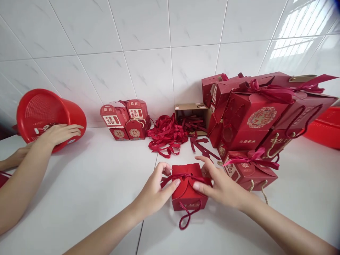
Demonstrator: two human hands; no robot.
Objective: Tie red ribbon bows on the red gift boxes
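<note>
4 hands (154,191), 1 cardbd box (191,110)

Head-worn view, close, forward-down over tabletop (87,184)

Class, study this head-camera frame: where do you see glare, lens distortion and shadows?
Head view: window glare whitens the wall tiles at upper right; tile joints bow, a wide-angle effect; soft faint shadows lie on the table beneath the left hand, the right hand and the red gift box.

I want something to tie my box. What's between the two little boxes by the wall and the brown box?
A heap of red ribbons lies there on the table, as the head view shows.
</note>
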